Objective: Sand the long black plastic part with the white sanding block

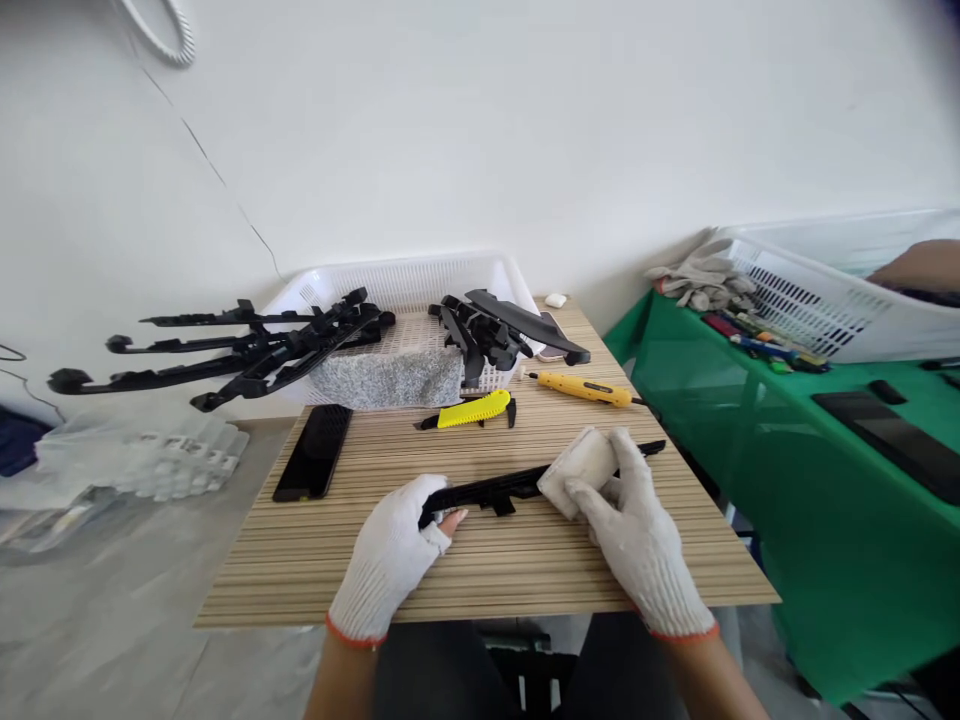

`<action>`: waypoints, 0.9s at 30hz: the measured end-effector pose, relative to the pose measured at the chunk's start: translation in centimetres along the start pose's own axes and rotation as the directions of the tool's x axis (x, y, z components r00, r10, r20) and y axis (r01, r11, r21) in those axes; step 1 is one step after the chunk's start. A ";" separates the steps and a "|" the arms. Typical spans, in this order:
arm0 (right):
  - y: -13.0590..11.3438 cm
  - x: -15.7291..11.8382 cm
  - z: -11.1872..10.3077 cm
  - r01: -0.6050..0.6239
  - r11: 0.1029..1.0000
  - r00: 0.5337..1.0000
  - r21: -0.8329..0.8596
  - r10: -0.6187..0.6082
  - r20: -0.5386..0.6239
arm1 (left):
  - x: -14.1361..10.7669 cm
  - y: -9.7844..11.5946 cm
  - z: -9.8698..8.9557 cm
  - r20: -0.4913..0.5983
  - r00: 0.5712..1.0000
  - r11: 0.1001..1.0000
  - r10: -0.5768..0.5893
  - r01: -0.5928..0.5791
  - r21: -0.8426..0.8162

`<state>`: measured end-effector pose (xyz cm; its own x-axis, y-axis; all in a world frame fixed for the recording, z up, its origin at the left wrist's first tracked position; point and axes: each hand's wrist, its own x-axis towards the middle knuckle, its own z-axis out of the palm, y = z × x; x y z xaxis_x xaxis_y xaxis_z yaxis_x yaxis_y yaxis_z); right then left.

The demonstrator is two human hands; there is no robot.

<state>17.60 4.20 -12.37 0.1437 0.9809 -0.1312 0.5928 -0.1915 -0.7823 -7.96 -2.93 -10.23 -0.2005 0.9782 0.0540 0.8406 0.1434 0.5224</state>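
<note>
A long black plastic trim piece (487,490) lies across the front of the table, tilted slightly up to the right. My left hand (394,545), in a white knit glove with the thumb tip bare, is closed around its left end. In my gloved right hand (637,510) is a folded whitish cloth (581,468), pinched between thumb and fingers and pressed against the trim piece towards its right end. The cloth hides part of the piece, whose tip shows beyond it.
Behind stands a white basket (405,262) with black plastic parts (285,345) jutting over its left side. A yellow utility knife (472,409), a yellow electric screwdriver (585,388) and a black phone (313,452) lie on the table. At right, a green-covered table (847,470) bears another basket (810,300).
</note>
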 end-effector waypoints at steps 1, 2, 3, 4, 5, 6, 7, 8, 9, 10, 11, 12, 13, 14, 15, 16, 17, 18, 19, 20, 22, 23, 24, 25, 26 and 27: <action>-0.1 -0.1 0.0 0.004 1.000 1.000 -0.004 -0.004 -0.002 | 0.0 0.1 0.0 0.002 1.000 1.000 -0.003 0.003 0.001; -0.2 -0.2 0.1 0.012 1.000 1.000 -0.015 -0.012 0.009 | 0.0 0.2 0.0 0.006 1.000 1.000 -0.006 0.006 0.001; -0.4 -0.4 0.3 0.027 0.999 0.999 -0.033 -0.025 0.036 | 0.0 0.3 -0.1 0.012 1.000 1.000 -0.011 0.011 0.003; -0.6 -0.5 0.4 0.045 0.997 0.996 -0.058 -0.041 0.075 | 0.0 0.4 -0.1 0.016 1.000 1.000 -0.018 0.018 0.006; -0.9 -0.7 0.6 0.067 0.994 0.992 -0.086 -0.057 0.112 | 0.0 0.5 -0.1 0.018 0.999 1.000 -0.026 0.026 0.009; -1.1 -0.8 0.8 0.087 0.990 0.987 -0.111 -0.071 0.144 | 0.0 0.5 -0.1 0.015 0.999 0.999 -0.035 0.035 0.014; -1.2 -1.0 1.0 0.100 0.987 0.984 -0.125 -0.080 0.160 | 0.1 0.6 -0.1 0.011 0.999 0.999 -0.042 0.042 0.018; -1.3 -1.0 1.2 0.104 0.987 0.983 -0.125 -0.083 0.166 | 0.1 0.6 -0.1 0.006 0.999 0.999 -0.047 0.047 0.022; -1.4 -1.1 1.3 0.100 0.988 0.983 -0.115 -0.081 0.165 | 0.1 0.6 -0.1 0.006 0.999 0.999 -0.049 0.048 0.023; -1.4 -1.0 1.4 0.091 0.991 0.984 -0.101 -0.074 0.163 | 0.2 0.6 -0.2 0.015 0.999 0.999 -0.046 0.046 0.021; -1.4 -0.9 1.4 0.081 0.993 0.985 -0.089 -0.066 0.159 | 0.2 0.5 -0.3 0.028 0.999 0.999 -0.045 0.044 0.015; -1.3 -0.8 1.4 0.069 0.994 0.987 -0.080 -0.057 0.151 | 0.3 0.5 -0.5 0.043 0.998 0.999 -0.047 0.047 0.006; -1.2 -0.6 1.3 0.057 0.996 0.989 -0.074 -0.046 0.141 | 0.4 0.4 -0.6 0.060 0.997 0.998 -0.055 0.055 -0.006; -1.1 -0.3 1.1 0.046 0.996 0.991 -0.070 -0.037 0.127 | 0.5 0.3 -0.8 0.073 0.995 0.998 -0.065 0.066 -0.018; -1.0 0.0 0.9 0.034 0.997 0.994 -0.071 -0.026 0.106 | 0.6 0.1 -1.0 0.082 0.994 0.997 -0.075 0.077 -0.027; -0.8 0.4 0.6 0.020 0.997 0.997 -0.074 -0.014 0.081 | 0.6 0.0 -1.2 0.079 0.993 0.996 -0.085 0.088 -0.032; -0.6 0.9 0.3 0.006 0.997 0.999 -0.076 -0.003 0.049 | 0.7 -0.2 -1.3 0.071 0.993 0.995 -0.095 0.097 -0.034; -0.4 1.3 0.1 -0.007 0.997 1.000 -0.075 0.009 0.017 | 0.8 -0.3 -1.5 0.062 0.993 0.994 -0.102 0.104 -0.034; -0.2 1.7 -0.2 -0.018 0.997 1.000 -0.072 0.017 -0.014 | 0.8 -0.4 -1.6 0.051 0.993 0.993 -0.110 0.111 -0.035; 0.1 2.2 -0.4 -0.024 0.998 0.999 -0.065 0.022 -0.039 | 0.8 -0.5 -1.6 0.041 0.992 0.992 -0.119 0.121 -0.036; 0.5 2.8 -0.7 -0.018 0.999 0.998 -0.046 0.015 -0.062 | 0.8 -0.5 -1.7 0.039 0.990 0.990 -0.135 0.137 -0.042; 0.7 3.0 -0.8 -0.008 0.999 0.998 -0.036 0.006 -0.063 | 0.8 -0.5 -1.8 0.044 0.989 0.989 -0.141 0.143 -0.045; 0.9 3.1 -0.9 0.006 1.000 0.998 -0.025 -0.008 -0.061 | 0.8 -0.5 -1.8 0.052 0.988 0.988 -0.146 0.148 -0.046; 1.0 3.1 -0.9 0.022 1.000 0.998 -0.006 -0.023 -0.058 | 0.8 -0.4 -1.8 0.058 0.987 0.987 -0.150 0.153 -0.047; 1.1 3.2 -1.1 0.033 0.999 0.998 0.016 -0.032 -0.055 | 0.8 -0.4 -1.9 0.060 0.986 0.987 -0.153 0.156 -0.047; 1.2 3.2 -1.3 0.035 0.999 0.998 0.033 -0.033 -0.061 | 0.8 -0.5 -1.9 0.058 0.986 0.986 -0.156 0.159 -0.047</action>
<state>19.83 7.10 -12.95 0.1725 0.9827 -0.0678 0.5713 -0.1559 -0.8058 -9.51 -2.53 -8.85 -0.2999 0.9508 -0.0780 0.7733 0.2902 0.5637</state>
